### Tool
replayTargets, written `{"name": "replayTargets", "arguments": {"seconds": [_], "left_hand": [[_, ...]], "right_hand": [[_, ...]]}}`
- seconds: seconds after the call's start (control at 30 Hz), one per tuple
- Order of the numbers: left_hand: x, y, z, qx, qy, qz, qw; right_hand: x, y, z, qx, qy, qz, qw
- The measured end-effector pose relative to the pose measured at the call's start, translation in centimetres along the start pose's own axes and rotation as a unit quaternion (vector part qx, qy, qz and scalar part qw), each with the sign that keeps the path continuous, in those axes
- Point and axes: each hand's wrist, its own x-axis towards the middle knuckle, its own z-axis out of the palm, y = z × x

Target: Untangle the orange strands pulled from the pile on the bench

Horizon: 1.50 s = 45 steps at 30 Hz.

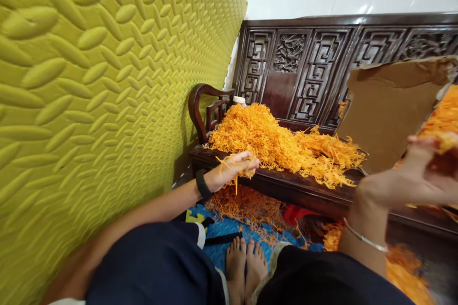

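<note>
A big heap of thin orange strands (275, 145) lies on the seat of a dark carved wooden bench (304, 188). My left hand (232, 171), with a black band at the wrist, is closed on a few orange strands at the bench's front edge, just left of the heap. My right hand (411, 178), a silver bangle on its wrist, is raised at the right and its fingers pinch a clump of orange strands (442, 121) in front of a torn cardboard sheet (390, 105).
A yellow-green padded wall (100, 81) runs along the left. More orange strands (246, 207) are strewn on the blue mat (229, 228) by my bare feet (245, 267). A small white-capped bottle (239, 100) stands behind the heap near the armrest.
</note>
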Motion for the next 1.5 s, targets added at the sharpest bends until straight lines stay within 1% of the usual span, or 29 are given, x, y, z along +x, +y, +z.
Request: {"name": "replayTargets", "arguments": {"seconds": [0.03, 0.07, 0.1, 0.13, 0.17, 0.2, 0.23, 0.27, 0.3, 0.37, 0.47, 0.53, 0.6, 0.67, 0.7, 0.77, 0.83, 0.9, 0.93, 1.0, 1.1, 1.17, 1.23, 1.3, 1.37, 1.4, 1.43, 1.47, 1.5], "left_hand": [[0.0, 0.1, -0.4, -0.033, -0.003, -0.005, 0.999], [0.0, 0.2, -0.8, -0.074, -0.012, -0.010, 0.997], [0.0, 0.3, -1.2, -0.120, -0.022, -0.017, 0.992], [0.0, 0.5, -1.5, -0.163, -0.033, -0.024, 0.986], [0.0, 0.6, -1.7, -0.199, -0.042, -0.031, 0.979], [-0.1, 0.8, -1.8, -0.226, -0.045, -0.037, 0.972], [-0.1, 0.9, -1.9, -0.245, -0.046, -0.040, 0.968], [-0.1, 0.9, -2.0, -0.261, -0.044, -0.041, 0.964], [-0.2, 0.9, -2.0, -0.274, -0.044, -0.040, 0.960], [-0.2, 0.6, -2.2, -0.294, -0.052, -0.032, 0.954], [-0.2, 0.2, -2.6, -0.308, -0.075, -0.017, 0.948], [-0.1, 0.0, -2.8, -0.309, -0.082, -0.007, 0.947], [0.0, 0.0, -2.9, -0.304, -0.072, 0.002, 0.950], [0.4, -0.1, -2.9, -0.284, -0.031, 0.011, 0.958], [0.7, -0.3, -2.8, -0.267, 0.003, 0.016, 0.964], [1.4, -1.1, -2.7, -0.219, 0.077, 0.017, 0.972], [2.2, -2.3, -2.7, -0.165, 0.122, 0.007, 0.979], [2.8, -3.5, -2.9, -0.123, 0.130, 0.004, 0.984], [2.9, -4.0, -3.1, -0.112, 0.132, 0.006, 0.985], [2.5, -4.7, -3.5, -0.096, 0.133, 0.008, 0.986], [0.1, -5.3, -3.8, -0.069, 0.126, -0.005, 0.990], [-2.2, -5.7, -3.9, -0.052, 0.118, -0.021, 0.991], [-4.4, -6.4, -3.9, -0.022, 0.092, -0.049, 0.994], [-6.2, -7.2, -4.1, 0.015, 0.053, -0.089, 0.995], [-7.6, -8.1, -4.4, 0.042, 0.026, -0.122, 0.991], [-8.3, -8.4, -4.6, 0.048, 0.024, -0.132, 0.990], [-8.9, -8.6, -4.8, 0.055, 0.025, -0.139, 0.988], [-9.5, -8.8, -4.9, 0.063, 0.030, -0.143, 0.987], [-10.1, -8.8, -4.9, 0.071, 0.037, -0.144, 0.986]], "right_hand": [[0.2, 1.0, 1.6, -0.011, 0.064, -0.028, 0.998], [0.2, 2.1, 3.1, -0.034, 0.095, -0.042, 0.994], [-0.2, 3.3, 4.5, -0.068, 0.068, -0.021, 0.995], [-0.9, 4.6, 5.7, -0.101, -0.008, 0.028, 0.994], [-1.9, 5.8, 6.7, -0.129, -0.103, 0.089, 0.982], [-3.2, 6.9, 7.4, -0.146, -0.201, 0.151, 0.957], [-4.6, 7.9, 7.9, -0.151, -0.259, 0.189, 0.935], [-6.1, 8.6, 8.1, -0.151, -0.294, 0.212, 0.919], [-7.5, 9.0, 8.1, -0.147, -0.312, 0.224, 0.911], [-9.9, 9.0, 7.7, -0.133, -0.324, 0.229, 0.908], [-11.7, 6.7, 6.6, -0.099, -0.346, 0.230, 0.904], [-11.5, 3.8, 5.9, -0.042, -0.375, 0.239, 0.895], [-10.5, 0.1, 5.2, 0.057, -0.407, 0.254, 0.876], [-9.4, -3.8, 4.7, 0.153, -0.442, 0.255, 0.846], [-9.1, -5.7, 4.5, 0.178, -0.479, 0.239, 0.826], [-9.1, -8.5, 4.4, 0.176, -0.562, 0.183, 0.787], [-10.3, -9.7, 4.8, 0.140, -0.604, 0.119, 0.776], [-12.0, -9.5, 5.4, 0.109, -0.603, 0.085, 0.786], [-12.8, -9.1, 5.7, 0.104, -0.603, 0.084, 0.787], [-13.7, -8.0, 6.1, 0.113, -0.612, 0.099, 0.777], [-13.5, -6.8, 6.0, 0.140, -0.614, 0.116, 0.768], [-12.6, -6.5, 5.6, 0.148, -0.599, 0.120, 0.778], [-11.4, -6.4, 5.0, 0.157, -0.570, 0.138, 0.795], [-10.2, -6.1, 4.3, 0.179, -0.515, 0.178, 0.819], [-9.4, -5.6, 3.4, 0.220, -0.455, 0.225, 0.833], [-9.3, -5.2, 2.9, 0.246, -0.437, 0.248, 0.829], [-9.5, -4.7, 2.3, 0.272, -0.434, 0.270, 0.815], [-10.1, -4.1, 1.7, 0.299, -0.450, 0.294, 0.789], [-11.0, -3.4, 0.9, 0.320, -0.485, 0.316, 0.750]]}}
